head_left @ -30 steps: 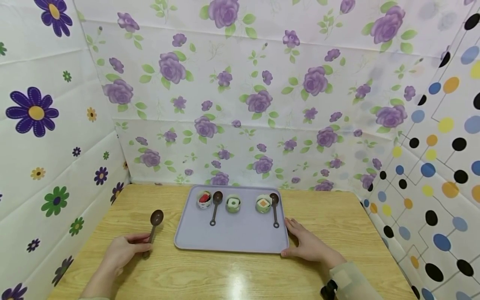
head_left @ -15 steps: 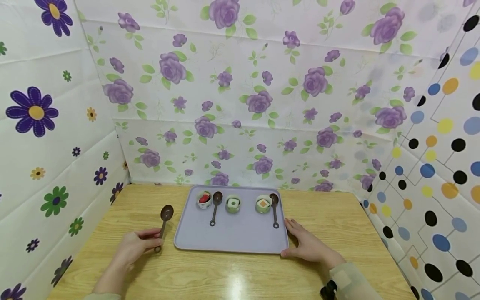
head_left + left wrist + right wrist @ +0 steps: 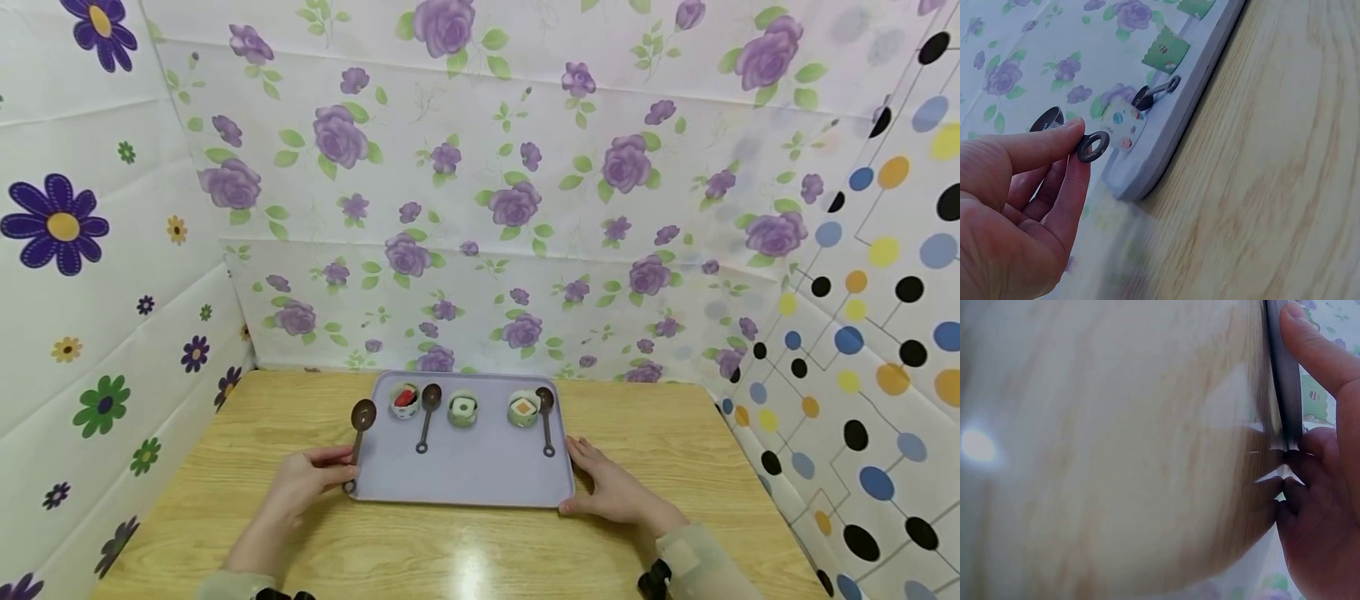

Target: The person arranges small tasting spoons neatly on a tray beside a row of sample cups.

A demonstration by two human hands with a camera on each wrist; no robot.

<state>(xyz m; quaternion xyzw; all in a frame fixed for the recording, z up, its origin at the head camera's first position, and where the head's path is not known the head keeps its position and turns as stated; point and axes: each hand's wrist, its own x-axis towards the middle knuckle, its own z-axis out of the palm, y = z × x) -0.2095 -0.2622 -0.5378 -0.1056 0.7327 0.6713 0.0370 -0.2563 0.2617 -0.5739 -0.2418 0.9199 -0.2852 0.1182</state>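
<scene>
My left hand [image 3: 303,485] pinches a brown spoon [image 3: 363,415] by the handle, bowl pointing away, at the left rim of a pale purple tray [image 3: 465,487]. In the left wrist view the spoon's ring end [image 3: 1104,147] pokes out past thumb and finger. Whether the spoon touches the tray, I cannot tell. My right hand [image 3: 609,490] rests against the tray's right edge, thumb at the near corner. In the right wrist view the thumb lies by the tray's dark-looking side [image 3: 1284,375]. Two more brown spoons, one left [image 3: 430,400] and one right [image 3: 547,421], lie on the tray.
On the tray's far half stand a white patterned cup with red topping [image 3: 405,401], a green cup with a white square piece [image 3: 462,408] and another with an orange-centred piece [image 3: 523,408]. Flowered and dotted cloths [image 3: 517,208] enclose the wooden table [image 3: 420,550].
My left hand has carried the spoon rightward from the bare table to the tray's left edge. My right hand and the tray stay in place; the head view shifts slightly.
</scene>
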